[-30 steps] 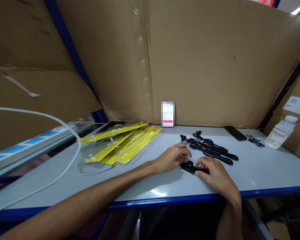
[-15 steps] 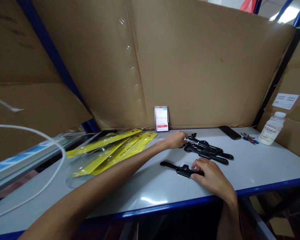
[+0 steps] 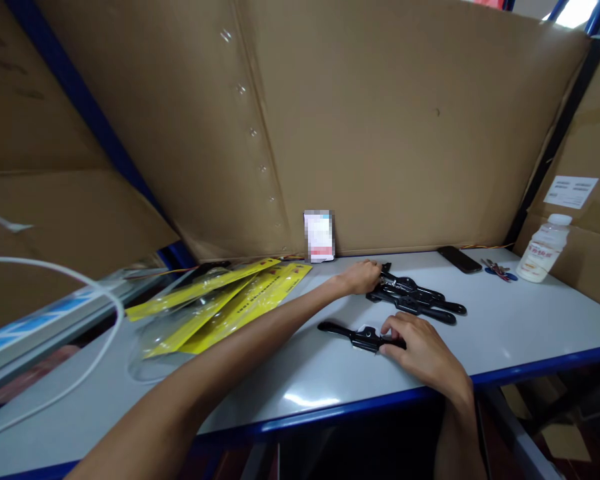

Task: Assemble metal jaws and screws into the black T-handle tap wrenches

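Observation:
A black spokeshave (image 3: 366,337) lies near the front of the table, its left handle pointing left. My right hand (image 3: 416,341) is closed on its right handle, thumb and fingers around it. Farther back, several more black spokeshaves (image 3: 414,305) lie in an overlapping pile. At the left end of that pile, my left hand (image 3: 364,276) is closed, with its fingers curled over a spokeshave handle that they mostly hide.
Yellow-and-clear blister packs (image 3: 250,307) lie fanned out on the left. A lit phone (image 3: 319,236) leans against the cardboard wall. At the right are a dark phone (image 3: 460,260), keys (image 3: 499,271) and a white-capped bottle (image 3: 543,253). A white cable (image 3: 115,320) arcs at far left.
My left hand's fingers have closed over the left end of the pile. The right hand stays on the near spokeshave. The whole view has shifted slightly.

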A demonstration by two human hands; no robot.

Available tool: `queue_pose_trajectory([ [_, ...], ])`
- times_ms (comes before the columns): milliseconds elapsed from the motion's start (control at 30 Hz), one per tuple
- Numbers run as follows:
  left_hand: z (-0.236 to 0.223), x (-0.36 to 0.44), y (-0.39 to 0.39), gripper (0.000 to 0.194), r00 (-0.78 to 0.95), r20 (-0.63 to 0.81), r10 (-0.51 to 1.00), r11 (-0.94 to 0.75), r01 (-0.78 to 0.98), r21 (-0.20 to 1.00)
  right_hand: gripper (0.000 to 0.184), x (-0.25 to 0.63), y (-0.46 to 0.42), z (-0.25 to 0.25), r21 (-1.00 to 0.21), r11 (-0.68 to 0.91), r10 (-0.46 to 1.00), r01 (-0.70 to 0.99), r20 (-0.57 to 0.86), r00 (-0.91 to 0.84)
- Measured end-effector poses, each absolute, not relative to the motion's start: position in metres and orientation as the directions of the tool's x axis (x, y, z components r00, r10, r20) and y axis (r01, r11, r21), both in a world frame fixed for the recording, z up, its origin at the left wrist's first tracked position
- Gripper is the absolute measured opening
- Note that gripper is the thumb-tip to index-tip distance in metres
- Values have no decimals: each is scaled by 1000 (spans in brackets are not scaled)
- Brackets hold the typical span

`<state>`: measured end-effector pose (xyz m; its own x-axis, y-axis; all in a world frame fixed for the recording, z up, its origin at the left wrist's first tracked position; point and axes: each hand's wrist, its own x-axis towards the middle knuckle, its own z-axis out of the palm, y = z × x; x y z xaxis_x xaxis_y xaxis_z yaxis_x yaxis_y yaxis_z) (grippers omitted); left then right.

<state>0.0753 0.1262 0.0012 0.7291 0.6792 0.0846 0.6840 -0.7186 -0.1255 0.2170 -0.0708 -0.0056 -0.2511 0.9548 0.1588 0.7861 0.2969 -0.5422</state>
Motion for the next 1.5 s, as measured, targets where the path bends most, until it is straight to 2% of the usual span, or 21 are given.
queue_pose_trajectory([
  [267, 1, 80, 129, 19, 771, 60, 635, -750, 633, -194, 11, 217, -72, -5, -540, 302, 953, 786, 165, -254],
  [533, 23, 52, 114, 16, 822, 140, 551, -782, 568, -258, 12, 216, -73, -6, -547, 300, 954, 781, 166, -250],
  [633, 27, 26, 88, 16, 822, 175, 541, -782, 569, -254, 11, 216, -73, -5, -541, 306, 952, 784, 171, -254],
  [733, 21, 3, 56, 14, 825, 238, 513, -812, 556, -178, 11, 216, -72, -6, -540, 315, 949, 780, 179, -259],
  [1033, 18, 1, 6, 13, 899, 100, 427, -883, 438, -170, 13, 219, -70, -10, -548, 304, 953, 780, 172, -250],
  [1200, 21, 5, -5, 15, 914, 78, 397, -898, 405, -173, 13, 218, -70, -10, -543, 302, 953, 783, 174, -247],
  [1500, 13, 12, -8, 13, 931, 90, 353, -884, 363, -295, 8, 217, -70, -6, -527, 302, 953, 794, 165, -253],
])
